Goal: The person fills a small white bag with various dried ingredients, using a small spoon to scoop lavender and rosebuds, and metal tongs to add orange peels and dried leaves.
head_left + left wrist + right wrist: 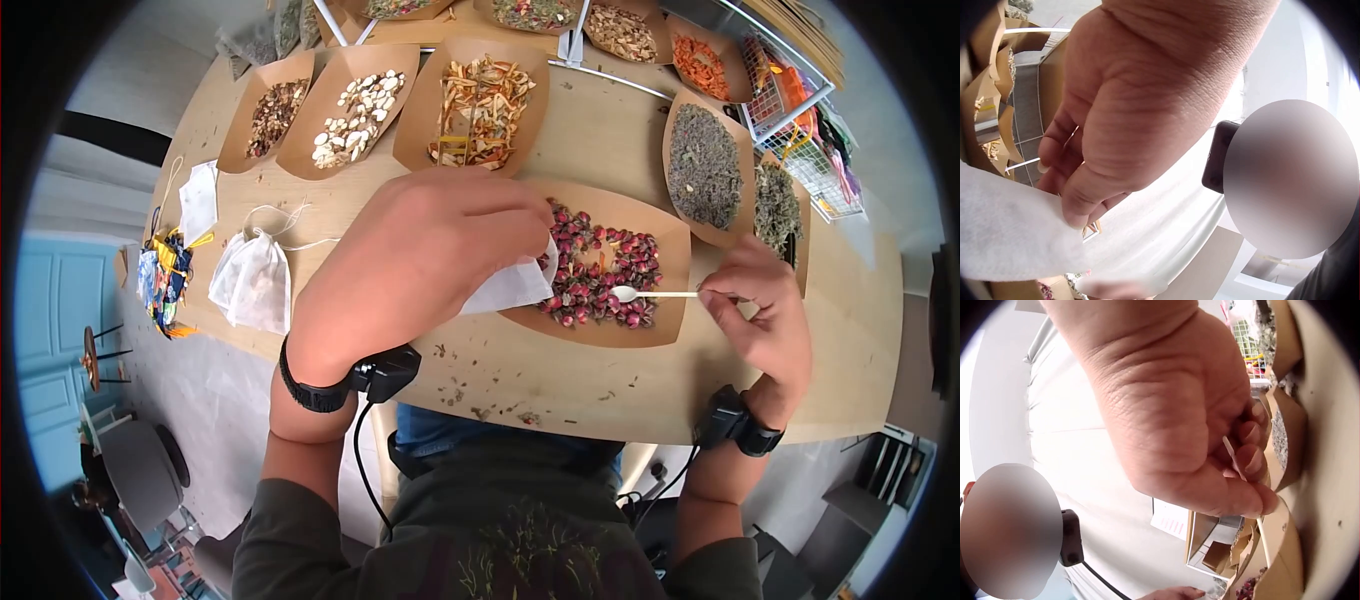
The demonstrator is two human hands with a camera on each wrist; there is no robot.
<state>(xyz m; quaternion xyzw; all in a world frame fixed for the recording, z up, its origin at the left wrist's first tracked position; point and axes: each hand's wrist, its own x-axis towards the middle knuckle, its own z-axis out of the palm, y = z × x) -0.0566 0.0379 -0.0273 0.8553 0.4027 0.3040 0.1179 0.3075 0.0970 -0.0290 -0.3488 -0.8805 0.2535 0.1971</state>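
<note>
I'm guiding the right hand (pixel 768 315) from afar, pinching the spoon (pixel 665 294), best held level at the rosebuds (pixel 638 268) in the paper tray (pixel 674 232), while the left hand (pixel 430 250) is pinching the white pouch (pixel 508 288).

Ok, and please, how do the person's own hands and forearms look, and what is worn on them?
Both the left hand and the right hand are ungloved. Each wrist has a black strap with a small, blocky black camera and a thin black cable. Dark sleeves cover the upper arms; the forearms are bare.
</note>
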